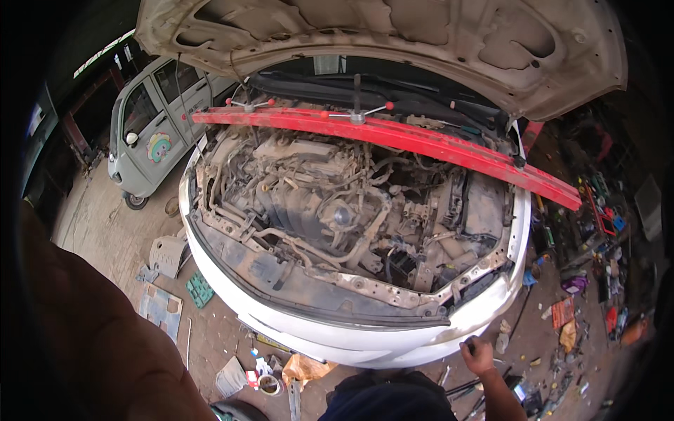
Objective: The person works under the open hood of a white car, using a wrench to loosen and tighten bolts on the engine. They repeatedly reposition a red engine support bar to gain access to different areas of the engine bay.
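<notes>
Right hand at five o'clock, fist closed around a small dark tool handle, just beside the white car's front bumper | left hand not seen, only a blurred arm at eight o'clock | red beam spans the open engine bay at twelve o'clock.

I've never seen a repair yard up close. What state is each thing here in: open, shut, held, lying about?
Hood: raised open.
Engine bay: exposed, dusty.
Red beam: laid across the bay.
Right hand: closed around a dark handle.
Left hand: out of sight.
Small grey vehicle: doors shut.
Tools: scattered on the ground.
</notes>
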Motion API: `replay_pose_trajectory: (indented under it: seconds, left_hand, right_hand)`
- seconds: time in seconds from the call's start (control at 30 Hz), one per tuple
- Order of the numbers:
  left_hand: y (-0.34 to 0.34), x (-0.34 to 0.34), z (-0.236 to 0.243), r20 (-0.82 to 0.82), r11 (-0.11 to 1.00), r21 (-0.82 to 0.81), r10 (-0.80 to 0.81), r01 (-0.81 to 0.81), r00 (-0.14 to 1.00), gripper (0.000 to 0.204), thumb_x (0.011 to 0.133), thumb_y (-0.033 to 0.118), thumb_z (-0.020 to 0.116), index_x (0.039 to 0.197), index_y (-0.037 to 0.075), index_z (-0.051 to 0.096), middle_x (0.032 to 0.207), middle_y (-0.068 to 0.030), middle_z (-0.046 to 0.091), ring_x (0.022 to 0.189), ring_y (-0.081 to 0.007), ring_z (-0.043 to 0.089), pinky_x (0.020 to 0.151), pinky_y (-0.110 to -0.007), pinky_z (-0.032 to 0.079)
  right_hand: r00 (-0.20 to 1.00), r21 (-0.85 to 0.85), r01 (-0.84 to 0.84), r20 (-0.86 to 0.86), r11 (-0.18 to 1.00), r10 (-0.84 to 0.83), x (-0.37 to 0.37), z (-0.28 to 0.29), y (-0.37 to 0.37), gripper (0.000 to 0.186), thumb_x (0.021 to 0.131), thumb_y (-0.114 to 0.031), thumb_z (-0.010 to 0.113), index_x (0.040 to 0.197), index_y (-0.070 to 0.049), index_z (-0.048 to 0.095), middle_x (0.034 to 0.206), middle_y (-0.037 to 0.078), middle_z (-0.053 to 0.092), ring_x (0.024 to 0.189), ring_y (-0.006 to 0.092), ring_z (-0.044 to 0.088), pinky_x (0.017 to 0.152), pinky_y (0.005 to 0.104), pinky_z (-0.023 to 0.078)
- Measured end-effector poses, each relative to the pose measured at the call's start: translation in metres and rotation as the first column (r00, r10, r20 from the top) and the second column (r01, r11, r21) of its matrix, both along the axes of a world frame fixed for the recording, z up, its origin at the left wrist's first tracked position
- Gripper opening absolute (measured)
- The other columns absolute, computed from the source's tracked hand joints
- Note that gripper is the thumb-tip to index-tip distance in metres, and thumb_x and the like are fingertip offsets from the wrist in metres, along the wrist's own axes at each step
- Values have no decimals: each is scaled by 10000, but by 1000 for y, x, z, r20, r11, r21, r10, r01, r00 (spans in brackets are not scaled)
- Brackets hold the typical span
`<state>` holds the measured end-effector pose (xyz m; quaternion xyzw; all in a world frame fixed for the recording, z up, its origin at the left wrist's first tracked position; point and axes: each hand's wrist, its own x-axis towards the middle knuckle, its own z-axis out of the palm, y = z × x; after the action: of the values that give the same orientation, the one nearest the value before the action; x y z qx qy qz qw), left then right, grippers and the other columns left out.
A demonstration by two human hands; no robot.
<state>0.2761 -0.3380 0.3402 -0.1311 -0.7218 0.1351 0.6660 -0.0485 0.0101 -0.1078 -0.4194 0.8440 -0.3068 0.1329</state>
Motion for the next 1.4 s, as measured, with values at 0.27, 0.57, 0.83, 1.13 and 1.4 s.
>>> replay_pose_trajectory:
  seconds: [0.27,0.57,0.83,1.13,1.4]
  left_hand:
    - [-46,-10,-216,534,475,787,-204,-394,821,545,803,173,767,1303,8,627,718,-22,492,627,-134,454,573,-275,368]
    - [42,-42,-372,510,245,847,-626,-472,590,296,814,98,762,1092,3,721,686,-75,590,596,-187,573,562,-313,457]
    - [40,-117,-341,664,455,744,-585,-490,465,322,810,108,765,1123,51,721,740,-97,612,638,-255,614,602,-354,499]
    - [102,-178,-340,666,259,729,-482,-634,569,273,823,94,737,1083,11,723,738,-103,629,662,-259,615,641,-335,490]
    - [217,-260,-321,792,-60,455,-429,-888,435,173,910,117,707,1037,4,679,1001,-184,708,732,-283,689,658,-352,544]
  right_hand:
    - [986,93,161,-64,983,-156,23,0,59,235,860,-287,726,830,-61,669,763,181,687,724,404,679,660,478,550]
    - [949,166,303,34,939,-312,29,-4,123,290,879,-330,715,863,-43,676,792,199,690,784,421,679,698,483,547]
    - [966,-239,256,23,937,-258,-100,118,31,279,884,-202,734,1078,-14,667,792,143,629,638,262,619,608,352,498]
    - [966,-550,-119,-257,827,-32,-337,269,-161,257,919,-111,674,1158,-20,652,817,99,607,689,207,581,659,328,488]
    - [778,199,-349,-484,916,402,-502,244,-345,322,924,-262,608,1147,-42,681,1159,159,695,1109,361,646,949,452,522]
